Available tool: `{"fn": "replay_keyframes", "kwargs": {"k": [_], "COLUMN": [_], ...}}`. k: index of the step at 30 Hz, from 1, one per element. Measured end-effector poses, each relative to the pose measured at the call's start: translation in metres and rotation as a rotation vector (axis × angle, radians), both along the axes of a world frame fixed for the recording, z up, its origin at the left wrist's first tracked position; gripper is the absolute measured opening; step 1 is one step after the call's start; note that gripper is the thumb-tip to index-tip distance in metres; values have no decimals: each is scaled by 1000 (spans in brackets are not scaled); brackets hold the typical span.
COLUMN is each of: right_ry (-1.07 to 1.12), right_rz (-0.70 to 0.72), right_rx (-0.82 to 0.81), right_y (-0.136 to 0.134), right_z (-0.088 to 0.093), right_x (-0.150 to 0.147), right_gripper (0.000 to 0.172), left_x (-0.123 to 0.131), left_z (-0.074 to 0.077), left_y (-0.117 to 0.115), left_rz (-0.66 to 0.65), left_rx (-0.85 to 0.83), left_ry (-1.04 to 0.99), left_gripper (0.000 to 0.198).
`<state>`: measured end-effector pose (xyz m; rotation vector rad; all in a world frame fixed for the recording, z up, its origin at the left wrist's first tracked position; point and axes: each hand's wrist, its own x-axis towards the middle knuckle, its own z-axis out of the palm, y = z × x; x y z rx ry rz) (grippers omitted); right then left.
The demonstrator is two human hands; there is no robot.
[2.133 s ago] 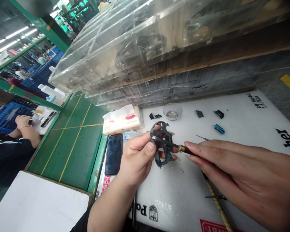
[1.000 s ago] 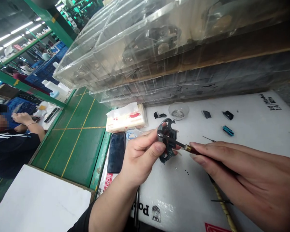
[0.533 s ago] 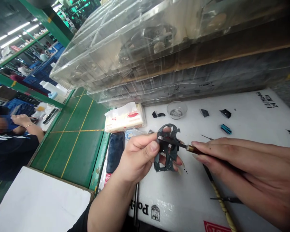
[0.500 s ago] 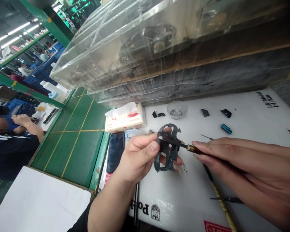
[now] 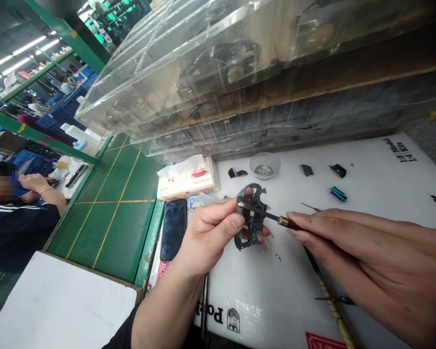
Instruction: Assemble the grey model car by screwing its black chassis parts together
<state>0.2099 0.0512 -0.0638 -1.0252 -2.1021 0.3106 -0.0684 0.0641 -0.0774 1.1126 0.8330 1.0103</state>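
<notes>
My left hand (image 5: 207,232) pinches a dark, openwork plastic frame part (image 5: 252,217) above the white foam board (image 5: 276,291), thumb in front and fingers behind it. My right hand (image 5: 366,261) is closed on a slim screwdriver (image 5: 276,219) with a brass collar; its thin metal tip rests against the upper left of the frame part. A small clear dish (image 5: 265,166) with tiny metal bits stands just behind the part.
Small black pieces (image 5: 236,173) (image 5: 306,169) (image 5: 338,170) and a blue piece (image 5: 338,194) lie on the board. A tissue pack (image 5: 187,178) and black phone (image 5: 173,230) sit left. Stacked clear trays (image 5: 203,72) overhang behind. Another person (image 5: 18,218) works at far left.
My left hand tilted the frame part back and forth while the screwdriver tip stayed on it. Compared with half a second ago the part is turned more edge-on and looks shorter.
</notes>
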Motion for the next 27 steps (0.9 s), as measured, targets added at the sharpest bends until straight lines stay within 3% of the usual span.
{"fn": "replay_keyframes", "kwargs": {"k": [9,17,22,27], "right_ry": [15,36,11,30], "right_rz": [-50,-73,-46,-27], "right_rx": [7,-27,10,-51], "right_y": [-4,-5,0,2], "right_z": [-3,-6,-1,9], "right_x": [-7,-7,-8,-10], "right_gripper": [26,25,25,21], "left_x": [-2,3,3,0], "left_z": [0,0,-2,-5], "left_y": [2,0,1,0], "left_rz": [42,25,68,83], "left_rx": [54,-76,24,-6], "left_ry": [76,-51,16,1], "left_gripper": [32,44,35,50]}}
